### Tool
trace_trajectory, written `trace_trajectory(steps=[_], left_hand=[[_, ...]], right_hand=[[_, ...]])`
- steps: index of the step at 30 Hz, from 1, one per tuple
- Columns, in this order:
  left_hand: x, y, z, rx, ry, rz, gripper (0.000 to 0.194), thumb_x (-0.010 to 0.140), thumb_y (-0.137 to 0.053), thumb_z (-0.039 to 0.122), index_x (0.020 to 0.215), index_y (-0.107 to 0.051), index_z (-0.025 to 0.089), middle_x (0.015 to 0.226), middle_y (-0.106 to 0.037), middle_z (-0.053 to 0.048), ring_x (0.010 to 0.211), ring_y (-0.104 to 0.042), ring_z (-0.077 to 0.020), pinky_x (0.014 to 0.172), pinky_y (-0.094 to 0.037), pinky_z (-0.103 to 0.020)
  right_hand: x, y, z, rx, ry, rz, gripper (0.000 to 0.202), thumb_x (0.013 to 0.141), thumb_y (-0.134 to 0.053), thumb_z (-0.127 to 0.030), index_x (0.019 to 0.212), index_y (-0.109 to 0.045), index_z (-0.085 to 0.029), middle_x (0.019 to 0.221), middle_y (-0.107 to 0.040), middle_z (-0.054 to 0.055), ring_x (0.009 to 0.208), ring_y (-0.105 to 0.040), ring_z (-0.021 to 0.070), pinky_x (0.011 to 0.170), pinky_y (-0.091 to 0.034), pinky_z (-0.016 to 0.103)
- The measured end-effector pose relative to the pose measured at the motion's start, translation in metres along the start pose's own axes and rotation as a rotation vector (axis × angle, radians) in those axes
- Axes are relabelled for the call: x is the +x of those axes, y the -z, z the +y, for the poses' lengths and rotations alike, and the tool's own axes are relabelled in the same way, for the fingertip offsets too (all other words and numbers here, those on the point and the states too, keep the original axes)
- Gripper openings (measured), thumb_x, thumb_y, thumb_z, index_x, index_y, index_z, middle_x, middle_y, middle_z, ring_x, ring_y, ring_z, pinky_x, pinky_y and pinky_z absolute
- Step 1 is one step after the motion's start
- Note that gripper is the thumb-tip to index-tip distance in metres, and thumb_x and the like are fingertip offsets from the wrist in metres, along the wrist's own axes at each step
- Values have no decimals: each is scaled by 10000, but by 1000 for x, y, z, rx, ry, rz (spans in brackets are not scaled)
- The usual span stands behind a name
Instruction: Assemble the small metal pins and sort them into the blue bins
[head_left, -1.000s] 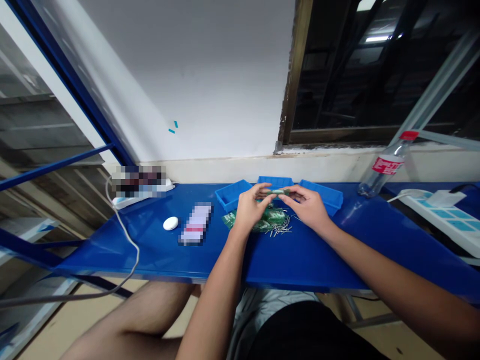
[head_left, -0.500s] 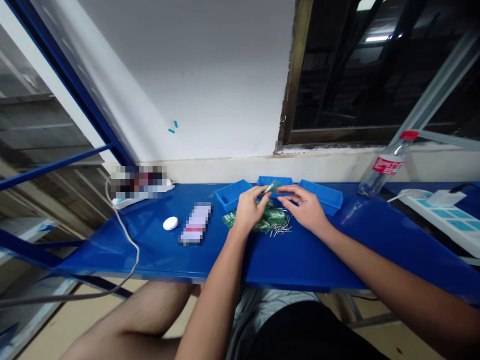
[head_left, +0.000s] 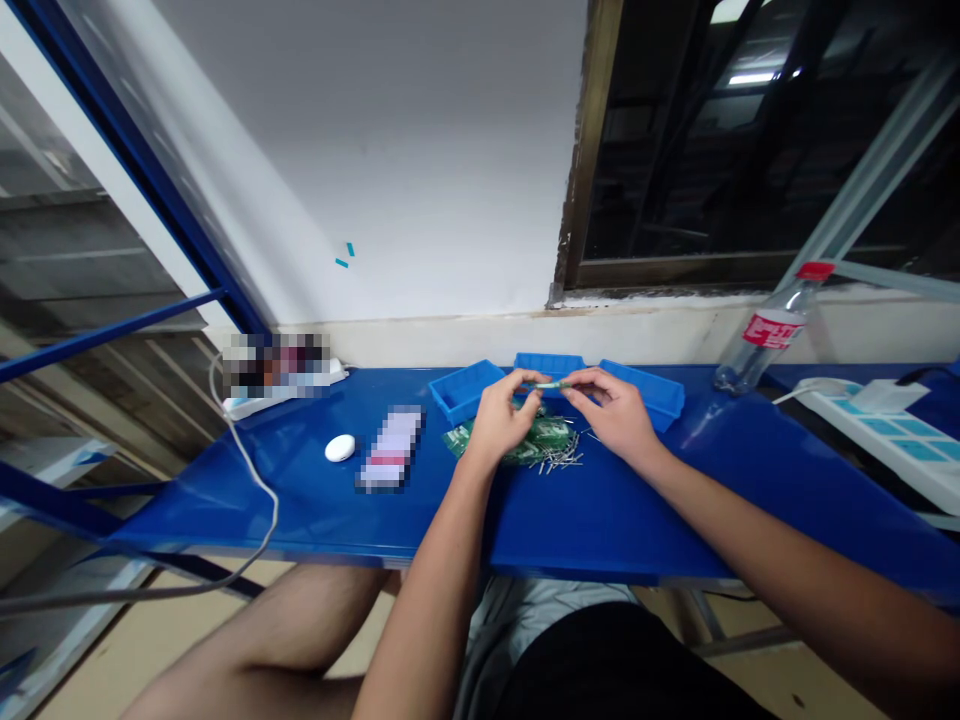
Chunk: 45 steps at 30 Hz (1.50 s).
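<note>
Between my two hands is a small green-and-white plastic packet (head_left: pixel 550 385), stretched out level above the table. My left hand (head_left: pixel 506 415) pinches its left end between thumb and fingers. At the other end, my right hand (head_left: pixel 611 405) is closed on the packet with thumb and fingertips. Below them lies a pile of green packets (head_left: pixel 546 440), partly covered by my left hand. Loose thin silver metal pins (head_left: pixel 556 458) are scattered at the pile's right side; whether they are screws or nails is too small to tell.
Three blue bins, a left one (head_left: pixel 454 392), a middle one (head_left: pixel 547 362) and a right one (head_left: pixel 645 390), stand behind my hands. A white oval object (head_left: pixel 340 448) and a blurred-out flat item (head_left: pixel 391 450) lie left. A plastic bottle (head_left: pixel 769 330) and power strip (head_left: pixel 900 430) are right.
My right hand has moved slightly left and closed on the packet's right end. The packet has gone from tilted upward to level between both hands.
</note>
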<state>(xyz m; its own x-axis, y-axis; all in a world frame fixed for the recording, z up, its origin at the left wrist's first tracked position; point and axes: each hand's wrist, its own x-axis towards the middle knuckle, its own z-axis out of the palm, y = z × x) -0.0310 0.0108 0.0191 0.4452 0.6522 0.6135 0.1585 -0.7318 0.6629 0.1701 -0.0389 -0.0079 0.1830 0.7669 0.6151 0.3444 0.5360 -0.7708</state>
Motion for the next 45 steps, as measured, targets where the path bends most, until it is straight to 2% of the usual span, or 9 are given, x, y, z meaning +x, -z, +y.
trace_trajectory(steps=[4, 10, 14, 18, 24, 27, 33, 38, 45], left_hand=[[1, 2, -6, -25, -46, 39, 289, 916, -583, 75, 1069, -782, 221, 1438, -666, -73, 1363, -605, -252, 1190, -453, -441], [1, 1, -7, -92, 10, 49, 371, 938, -491, 58, 1057, -801, 221, 1162, -788, -47, 1153, -720, -207, 1073, -545, -384], [3, 5, -3, -64, 5, 120, 219, 965, -594, 186, 1083, -779, 203, 1211, -758, -77, 1148, -709, -221, 979, -583, -348], [4, 10, -10, 102, 68, 232, 106, 938, -696, 253, 1027, -722, 203, 1050, -777, -63, 935, -739, -204, 869, -593, -330], [-1, 21, -18, 346, 107, 331, 390, 971, -619, 164, 1352, -589, 246, 1143, -768, -68, 1034, -725, -226, 961, -552, -374], [-3, 27, -18, 547, 107, 302, 293, 997, -536, 144, 1212, -709, 239, 1204, -754, -87, 1136, -681, -260, 1030, -492, -412], [-8, 34, -26, 833, 267, 268, 352, 956, -501, 126, 1156, -768, 236, 1234, -738, -137, 1156, -626, -334, 1065, -390, -534], [-10, 37, -25, 911, 407, 198, 299, 936, -495, 184, 871, -786, 185, 1057, -775, -171, 1074, -644, -351, 1095, -351, -625], [-10, 35, -27, 912, 445, 175, 513, 1019, -436, 415, 770, -792, 143, 917, -779, -218, 1086, -676, -386, 1158, -252, -725]], right_hand=[[3, 5, -2, -85, 81, 29, 101, 915, -702, -300, 896, -787, -249, 1152, -691, 95, 1150, -656, 271, 957, -565, 442], [2, 4, -1, -86, 67, 25, 135, 941, -665, -297, 934, -793, -254, 1147, -674, 95, 1133, -653, 265, 918, -568, 424], [1, 2, -1, -103, 86, 13, 151, 959, -640, -285, 962, -789, -261, 1139, -685, 90, 1123, -661, 260, 890, -568, 407], [0, 1, -4, -134, 100, -33, 158, 956, -627, -248, 964, -784, -259, 1116, -701, 84, 1097, -670, 253, 882, -561, 404], [-2, -1, -10, -178, 122, -72, 184, 951, -604, -206, 956, -781, -256, 1091, -712, 73, 1081, -671, 240, 872, -552, 392], [-2, -1, -11, -184, 125, -79, 184, 947, -603, -207, 954, -781, -253, 1086, -715, 73, 1072, -674, 239, 877, -550, 394], [-2, 1, -12, -204, 134, -100, 182, 950, -605, -225, 957, -784, -259, 1081, -735, 72, 1076, -680, 255, 959, -542, 440], [-2, 2, -13, -225, 141, -134, 184, 959, -597, -244, 943, -780, -260, 1045, -753, 63, 1039, -698, 255, 953, -548, 436], [-6, 1, -23, -307, 222, -416, 252, 958, -693, -356, 1192, -763, -299, 1095, -784, 60, 1064, -692, 282, 974, -547, 474]])
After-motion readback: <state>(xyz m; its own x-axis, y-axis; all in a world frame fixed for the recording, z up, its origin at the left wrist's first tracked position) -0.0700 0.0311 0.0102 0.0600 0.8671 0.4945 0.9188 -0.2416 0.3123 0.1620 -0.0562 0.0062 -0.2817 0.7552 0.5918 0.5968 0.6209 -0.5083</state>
